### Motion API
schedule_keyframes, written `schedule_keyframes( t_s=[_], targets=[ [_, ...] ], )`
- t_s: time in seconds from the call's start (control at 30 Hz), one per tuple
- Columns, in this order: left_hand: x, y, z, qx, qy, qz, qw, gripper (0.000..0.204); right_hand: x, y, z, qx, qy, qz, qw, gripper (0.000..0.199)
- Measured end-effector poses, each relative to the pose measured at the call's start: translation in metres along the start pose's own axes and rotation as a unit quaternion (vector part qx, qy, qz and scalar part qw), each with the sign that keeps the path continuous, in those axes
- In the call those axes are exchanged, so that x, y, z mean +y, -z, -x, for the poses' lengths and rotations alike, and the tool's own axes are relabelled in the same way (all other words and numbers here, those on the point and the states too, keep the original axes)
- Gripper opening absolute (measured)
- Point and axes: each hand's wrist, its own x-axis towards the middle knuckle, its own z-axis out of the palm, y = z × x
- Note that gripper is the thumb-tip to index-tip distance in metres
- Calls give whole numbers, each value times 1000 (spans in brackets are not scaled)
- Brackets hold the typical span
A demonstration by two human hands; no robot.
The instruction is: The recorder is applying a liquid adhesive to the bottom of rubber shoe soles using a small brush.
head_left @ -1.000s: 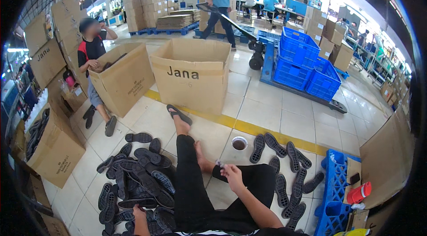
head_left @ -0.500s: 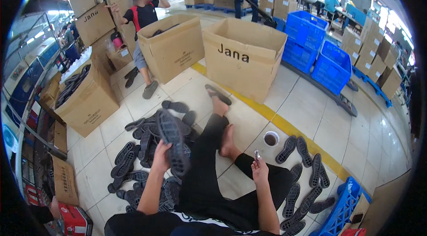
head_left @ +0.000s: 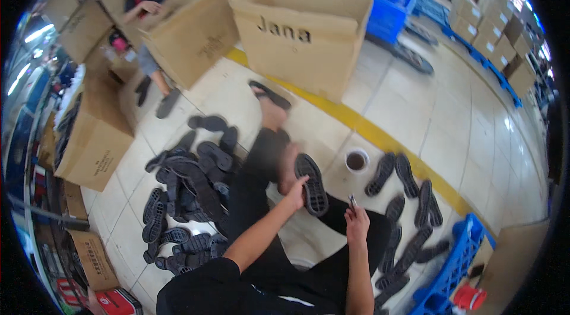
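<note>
The left hand (head_left: 295, 191) has carried the black shoe sole (head_left: 312, 184) from over the pile on the left across to the middle, near the right hand (head_left: 357, 223), which has risen slightly.

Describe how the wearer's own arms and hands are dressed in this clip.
Both forearms are bare from the elbow down. The left hand and right hand wear no gloves. No watch, ring or wristband shows. A dark short sleeve covers the left upper arm.
</note>
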Motion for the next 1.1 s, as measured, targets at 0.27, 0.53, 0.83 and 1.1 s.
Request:
schedule_keyframes(
  t_s=[0.27,0.53,0.83,1.1],
  targets=[
    [11,35,-29,-38,3,-58,998,42,-25,9,-134,8,295,562,773,20],
    [15,21,-21,26,-18,-31,999,43,-24,-9,-256,-37,276,713,644,21],
    [18,17,-14,30,-18,-23,999,40,-31,-11,-269,-26,259,748,610,25],
    [14,22,-22,38,-15,-28,999,39,-76,28,-254,67,227,727,645,25]
  ],
)
